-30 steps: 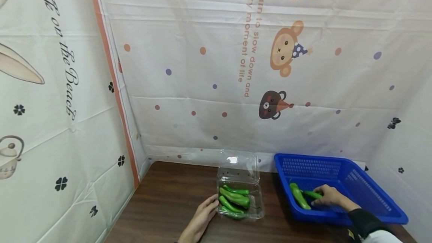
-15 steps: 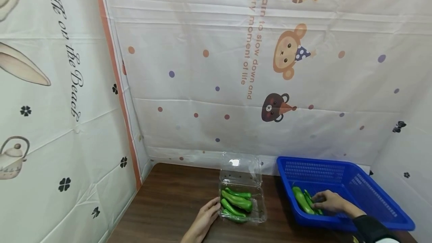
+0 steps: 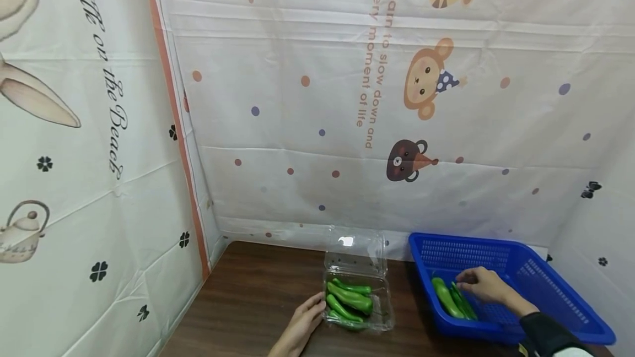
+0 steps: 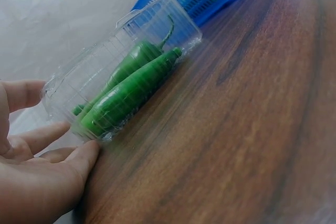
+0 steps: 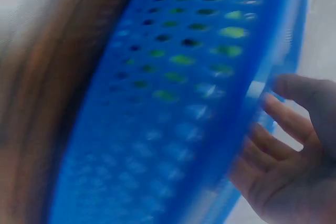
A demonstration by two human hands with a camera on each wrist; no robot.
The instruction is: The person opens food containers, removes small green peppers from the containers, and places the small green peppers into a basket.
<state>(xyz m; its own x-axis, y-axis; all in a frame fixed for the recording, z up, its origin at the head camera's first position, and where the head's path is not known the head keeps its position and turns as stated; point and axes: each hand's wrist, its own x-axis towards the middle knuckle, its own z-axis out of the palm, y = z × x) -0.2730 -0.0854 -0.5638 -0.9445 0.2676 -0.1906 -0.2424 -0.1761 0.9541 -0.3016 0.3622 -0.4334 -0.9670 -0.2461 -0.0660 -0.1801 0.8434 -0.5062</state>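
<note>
A clear plastic clamshell box (image 3: 382,313) lies on the brown table with its lid (image 3: 354,249) tipped up at the back. Several green peppers (image 3: 349,297) fill it. My left hand (image 3: 310,315) rests against the box's left side with fingers nearly straight; in the left wrist view the fingertips (image 4: 86,153) touch the box (image 4: 73,85) holding the peppers (image 4: 131,87). My right hand (image 3: 471,281) hovers inside the blue basket (image 3: 496,244), just above and behind two green peppers (image 3: 448,297). In the right wrist view its fingers (image 5: 286,124) are spread and hold nothing.
The blue basket's perforated wall (image 5: 184,103) fills the right wrist view. Printed cloth walls (image 3: 347,125) close in the table (image 3: 258,291) at the back and left. Bare wood lies left of the box and between box and basket (image 4: 236,129).
My right hand let go of the pepper it touched in the basket and lifted back; that pepper now lies beside the other one. My left hand stayed at the box.
</note>
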